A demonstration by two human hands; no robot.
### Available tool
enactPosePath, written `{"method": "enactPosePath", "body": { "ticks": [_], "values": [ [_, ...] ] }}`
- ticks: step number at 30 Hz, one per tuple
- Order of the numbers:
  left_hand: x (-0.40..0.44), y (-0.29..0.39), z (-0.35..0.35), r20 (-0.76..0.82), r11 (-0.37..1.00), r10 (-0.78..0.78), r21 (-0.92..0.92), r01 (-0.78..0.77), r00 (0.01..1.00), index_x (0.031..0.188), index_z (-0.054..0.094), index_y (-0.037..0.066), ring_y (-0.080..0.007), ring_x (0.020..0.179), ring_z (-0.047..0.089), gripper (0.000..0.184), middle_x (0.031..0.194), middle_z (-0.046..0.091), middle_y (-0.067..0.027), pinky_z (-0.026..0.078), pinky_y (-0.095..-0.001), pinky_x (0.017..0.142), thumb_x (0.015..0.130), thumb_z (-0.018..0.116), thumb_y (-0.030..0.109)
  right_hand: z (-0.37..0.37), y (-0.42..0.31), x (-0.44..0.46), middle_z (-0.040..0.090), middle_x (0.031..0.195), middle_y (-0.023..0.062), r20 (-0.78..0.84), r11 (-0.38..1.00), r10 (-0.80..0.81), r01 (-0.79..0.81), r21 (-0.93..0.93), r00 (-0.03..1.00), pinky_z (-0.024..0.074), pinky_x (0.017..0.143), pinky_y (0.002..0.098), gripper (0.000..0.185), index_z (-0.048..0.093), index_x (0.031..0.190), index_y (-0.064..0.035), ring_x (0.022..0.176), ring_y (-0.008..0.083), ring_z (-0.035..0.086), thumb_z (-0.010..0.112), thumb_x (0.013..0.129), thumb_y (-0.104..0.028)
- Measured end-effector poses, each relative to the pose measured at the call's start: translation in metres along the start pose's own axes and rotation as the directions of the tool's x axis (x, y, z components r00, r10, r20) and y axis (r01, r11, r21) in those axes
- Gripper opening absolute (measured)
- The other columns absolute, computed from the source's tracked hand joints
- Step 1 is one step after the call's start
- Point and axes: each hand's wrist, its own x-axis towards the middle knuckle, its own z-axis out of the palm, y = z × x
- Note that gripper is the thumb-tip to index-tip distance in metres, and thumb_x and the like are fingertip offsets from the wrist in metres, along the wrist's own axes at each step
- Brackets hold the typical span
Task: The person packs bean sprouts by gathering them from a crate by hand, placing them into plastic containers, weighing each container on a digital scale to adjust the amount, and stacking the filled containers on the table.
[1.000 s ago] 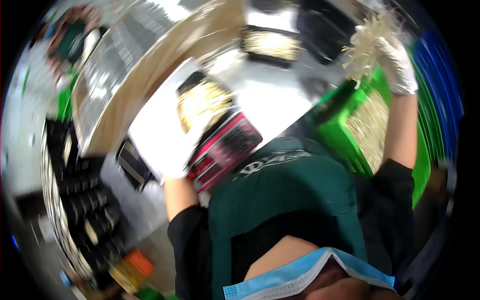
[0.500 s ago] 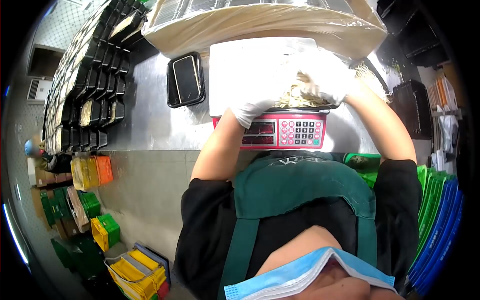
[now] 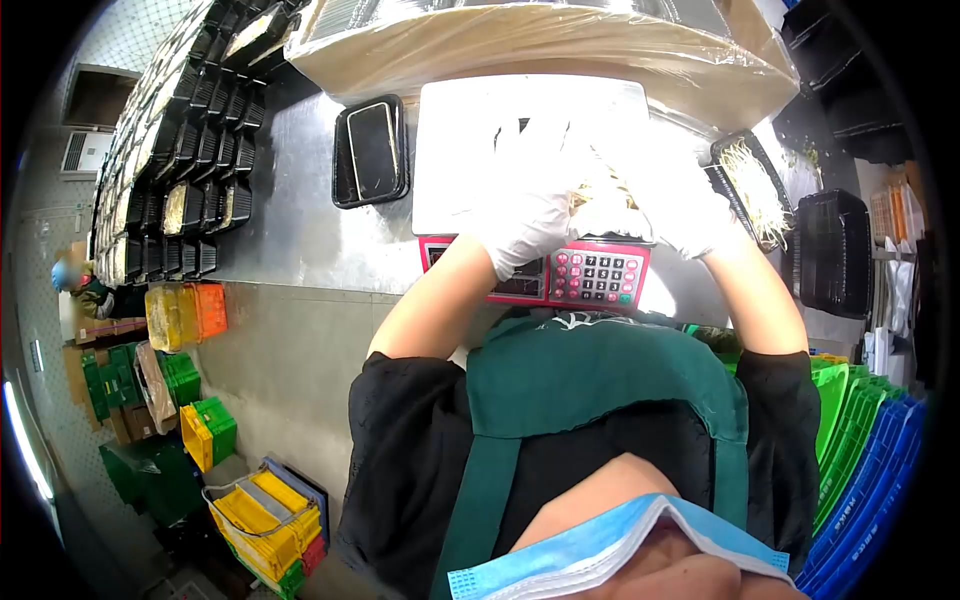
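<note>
"What's there, biggest first?"

"One metal table (image 3: 300,205), one plastic-wrapped box (image 3: 560,45), one green apron (image 3: 610,380), one scale (image 3: 460,150). Three black trays (image 3: 372,150) near it: one left, two right."

"And the hands?"

"Left hand (image 3: 525,220) and right hand (image 3: 690,220), both gloved, either side of pale strands (image 3: 605,192) over the scale. Glare hides the fingers; I can't tell their grip."

"Any writing?"

"White apron letters, unreadable."

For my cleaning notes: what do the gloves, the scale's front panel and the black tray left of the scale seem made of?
Gloves: apparently thin matt rubber, perhaps latex; they wrinkle at the wrists. Scale's front panel: probably smooth plastic, mostly red. Black tray: likely glossy plastic; its rim glints.
</note>
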Motion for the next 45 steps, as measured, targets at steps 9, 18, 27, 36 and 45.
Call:
{"method": "enactPosePath", "body": {
  "ticks": [9, 18, 27, 36, 45],
  "values": [
    [0.006, 0.003, -0.038, 0.288, 0.975, 0.026, -0.218, 0.039, 0.957, 0.116, 0.057, 0.001, -0.0350, 0.104, 0.056, 0.057, 0.114, 0.059, -0.0201, 0.045, -0.0426, 0.088, 0.073, 0.077, 0.032, -0.042, -0.003, -0.003, 0.052, 0.129, 0.0191, 0.170, 0.999, -0.015, 0.006, 0.052, 0.985, 0.0393, 0.098, 0.0421, 0.069, 0.047, 0.133, -0.0056, 0.116, 0.0347, 0.050, 0.066, 0.078, -0.042],
    [-0.135, -0.084, -0.017, -0.504, 0.781, -0.431, -0.623, 0.030, 0.749, 0.130, 0.049, -0.003, -0.0243, 0.121, 0.050, 0.040, 0.132, 0.052, -0.0163, 0.035, -0.0352, 0.105, 0.091, 0.048, 0.008, -0.051, 0.043, -0.135, 0.049, 0.136, 0.0136, -0.137, 0.630, 0.629, -0.398, 0.667, 0.765, 0.0349, 0.105, 0.0345, 0.061, 0.044, 0.136, 0.0005, 0.124, 0.0211, 0.047, 0.069, 0.082, -0.013],
    [-0.068, -0.028, 0.039, -0.650, 0.920, -0.180, -0.376, -0.107, 0.738, 0.098, 0.067, 0.013, -0.0247, 0.094, 0.063, 0.021, 0.093, 0.067, -0.0101, 0.047, -0.0355, 0.088, 0.078, 0.070, 0.008, -0.042, 0.003, -0.080, 0.042, 0.142, 0.0115, -0.297, 0.842, 0.366, -0.178, 0.510, 0.882, 0.0362, 0.105, 0.0360, 0.068, 0.040, 0.138, -0.0027, 0.125, 0.0242, 0.046, 0.072, 0.078, -0.013],
    [0.010, -0.005, 0.009, -0.148, 0.971, 0.230, -0.039, -0.238, 0.962, 0.113, 0.062, 0.012, -0.0299, 0.109, 0.054, 0.038, 0.114, 0.059, -0.0149, 0.040, -0.0416, 0.096, 0.079, 0.069, 0.028, -0.044, 0.011, -0.037, 0.037, 0.144, 0.0182, 0.064, 0.984, 0.064, -0.074, 0.165, 0.996, 0.0263, 0.111, 0.0411, 0.087, 0.034, 0.142, -0.0059, 0.134, 0.0324, 0.035, 0.069, 0.075, -0.047],
    [0.012, -0.008, 0.015, -0.170, 0.967, 0.224, -0.082, -0.240, 0.960, 0.121, 0.057, 0.005, -0.0346, 0.112, 0.054, 0.056, 0.120, 0.058, -0.0188, 0.041, -0.0407, 0.098, 0.075, 0.075, 0.032, -0.035, 0.014, -0.072, 0.065, 0.103, 0.0082, -0.121, 0.926, 0.342, -0.312, 0.212, 0.932, 0.0460, 0.088, 0.0322, 0.028, 0.067, 0.111, -0.0058, 0.097, 0.0209, 0.058, 0.063, 0.083, -0.005]
  ]
}}
